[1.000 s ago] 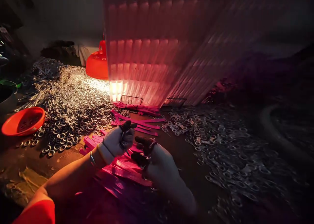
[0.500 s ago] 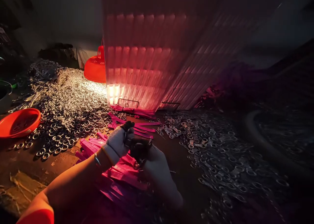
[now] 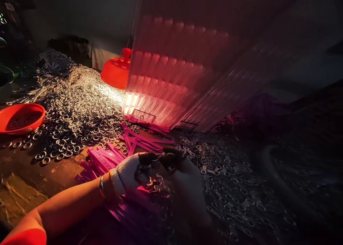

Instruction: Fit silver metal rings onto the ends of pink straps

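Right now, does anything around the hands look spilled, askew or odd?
Metal rings lie loose in a wide heap across the table, and pink strips lie criss-crossed near the left hand and right hand. Nothing looks damaged.

Shiny metal rings (image 3: 77, 119), cloth gloves (image 3: 128, 173)

- Our left hand (image 3: 131, 175) wears a pale glove with dark fingertips. It is curled in and pressed right against our other hand.
- Our left arm is bare and comes in from the bottom left corner. A thin bangle sits on the wrist.
- Our right hand (image 3: 184, 187) also wears a glove. Its dark fingertips (image 3: 171, 155) bend toward the left hand and touch it.
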The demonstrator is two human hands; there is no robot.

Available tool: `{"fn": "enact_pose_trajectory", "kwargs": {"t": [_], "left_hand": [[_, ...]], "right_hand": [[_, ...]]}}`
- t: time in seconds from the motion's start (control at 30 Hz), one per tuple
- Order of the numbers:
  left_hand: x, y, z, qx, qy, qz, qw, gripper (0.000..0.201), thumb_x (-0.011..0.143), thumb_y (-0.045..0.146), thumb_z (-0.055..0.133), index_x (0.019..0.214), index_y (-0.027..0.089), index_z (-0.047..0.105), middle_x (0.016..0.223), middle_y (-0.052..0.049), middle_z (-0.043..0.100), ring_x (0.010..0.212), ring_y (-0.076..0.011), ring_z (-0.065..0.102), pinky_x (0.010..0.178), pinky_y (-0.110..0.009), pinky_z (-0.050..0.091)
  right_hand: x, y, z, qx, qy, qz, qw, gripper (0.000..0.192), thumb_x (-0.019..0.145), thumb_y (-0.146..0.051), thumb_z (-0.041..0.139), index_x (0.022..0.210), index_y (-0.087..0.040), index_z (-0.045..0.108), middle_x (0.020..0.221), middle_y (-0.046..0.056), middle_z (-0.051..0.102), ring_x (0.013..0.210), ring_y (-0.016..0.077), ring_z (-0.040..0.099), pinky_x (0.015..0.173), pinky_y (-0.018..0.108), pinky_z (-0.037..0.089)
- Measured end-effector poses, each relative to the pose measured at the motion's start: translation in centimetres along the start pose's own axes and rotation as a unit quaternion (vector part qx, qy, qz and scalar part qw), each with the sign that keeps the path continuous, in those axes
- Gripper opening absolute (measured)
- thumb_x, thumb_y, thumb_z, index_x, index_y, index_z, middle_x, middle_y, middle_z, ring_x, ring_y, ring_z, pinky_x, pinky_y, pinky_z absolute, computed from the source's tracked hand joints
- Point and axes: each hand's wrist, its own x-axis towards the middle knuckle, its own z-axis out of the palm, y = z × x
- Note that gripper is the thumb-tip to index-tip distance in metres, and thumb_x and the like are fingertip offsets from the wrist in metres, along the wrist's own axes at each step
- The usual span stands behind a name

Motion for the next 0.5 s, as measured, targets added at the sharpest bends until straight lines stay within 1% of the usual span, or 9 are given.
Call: {"fn": "enact_pose_trajectory", "kwargs": {"t": [0.13,0.2,0.27,0.3,0.33,0.4,0.43,0.47,0.5], "left_hand": [[-0.3,-0.2,-0.3,0.132,-0.011,0.062,0.989,0.014,0.077,0.026,0.067,0.077,0.012,0.064,0.057,0.002,0.053,0.038,-0.0043,0.04,0.033,-0.016,0.021],[-0.5,-0.2,-0.4,0.205,-0.004,0.11,0.972,0.016,0.078,0.028,0.065,0.074,0.013,0.064,0.053,0.003,0.05,0.038,-0.0053,0.037,0.035,-0.018,0.023],[-0.6,-0.1,-0.4,0.278,0.032,0.164,0.946,0.013,0.079,0.027,0.063,0.077,0.014,0.065,0.051,0.003,0.048,0.039,-0.0071,0.037,0.038,-0.019,0.025],[-0.8,0.0,-0.3,0.32,0.056,0.198,0.925,0.011,0.079,0.025,0.062,0.079,0.015,0.067,0.052,0.002,0.05,0.042,-0.0084,0.039,0.04,-0.02,0.028],[-0.9,0.1,-0.2,0.365,0.08,0.24,0.896,0.009,0.079,0.021,0.062,0.08,0.015,0.069,0.055,0.001,0.053,0.046,-0.01,0.044,0.045,-0.021,0.033],[-1.2,0.2,-0.1,0.452,0.116,0.333,0.819,0.013,0.077,0.012,0.061,0.082,0.017,0.072,0.067,-0.003,0.062,0.06,-0.0137,0.053,0.059,-0.024,0.041],[-1.3,0.2,-0.1,0.485,0.123,0.376,0.78,0.018,0.075,0.007,0.061,0.083,0.018,0.073,0.073,-0.004,0.065,0.068,-0.0154,0.055,0.067,-0.025,0.043],[-1.4,0.1,-0.1,0.507,0.125,0.407,0.75,0.023,0.073,0.004,0.06,0.084,0.019,0.074,0.078,-0.005,0.066,0.074,-0.017,0.056,0.073,-0.026,0.043],[-1.5,0.0,-0.3,0.514,0.126,0.426,0.734,0.026,0.072,0.002,0.06,0.084,0.02,0.074,0.08,-0.006,0.065,0.078,-0.0184,0.056,0.077,-0.027,0.043]], "right_hand": [[-0.3,0.1,0.0,0.01,0.004,0.015,1.0,0.044,0.07,-0.035,0.077,0.11,-0.02,0.071,0.089,0.005,0.073,0.084,0.0228,0.064,0.076,0.036,0.052],[-0.4,0.1,0.1,0.003,0.004,0.017,1.0,0.04,0.071,-0.034,0.076,0.109,-0.021,0.072,0.088,0.004,0.072,0.086,0.0231,0.064,0.077,0.036,0.051],[-0.4,0.2,0.4,0.004,0.005,0.02,1.0,0.035,0.073,-0.035,0.075,0.106,-0.022,0.072,0.089,0.003,0.071,0.087,0.0227,0.063,0.077,0.036,0.051],[-0.4,0.3,0.5,0.011,0.004,0.022,1.0,0.033,0.074,-0.035,0.074,0.104,-0.022,0.072,0.089,0.003,0.071,0.087,0.0222,0.063,0.077,0.035,0.051],[-0.3,0.4,0.7,0.023,0.003,0.025,0.999,0.032,0.074,-0.035,0.074,0.103,-0.022,0.072,0.089,0.002,0.071,0.086,0.0214,0.062,0.077,0.034,0.05],[-0.2,0.7,1.2,0.053,-0.003,0.039,0.998,0.031,0.073,-0.034,0.074,0.102,-0.022,0.071,0.086,0.001,0.069,0.08,0.0191,0.061,0.073,0.032,0.049],[-0.1,0.8,1.5,0.068,-0.008,0.05,0.996,0.031,0.073,-0.035,0.073,0.101,-0.022,0.071,0.082,0.0,0.068,0.076,0.0179,0.059,0.069,0.031,0.049],[0.0,0.8,1.8,0.081,-0.016,0.061,0.995,0.03,0.074,-0.036,0.071,0.101,-0.022,0.07,0.079,0.0,0.067,0.071,0.0169,0.057,0.066,0.03,0.048],[0.2,0.9,2.0,0.088,-0.027,0.067,0.993,0.028,0.075,-0.037,0.067,0.099,-0.022,0.07,0.076,0.0,0.065,0.067,0.0163,0.055,0.062,0.029,0.047]]}}
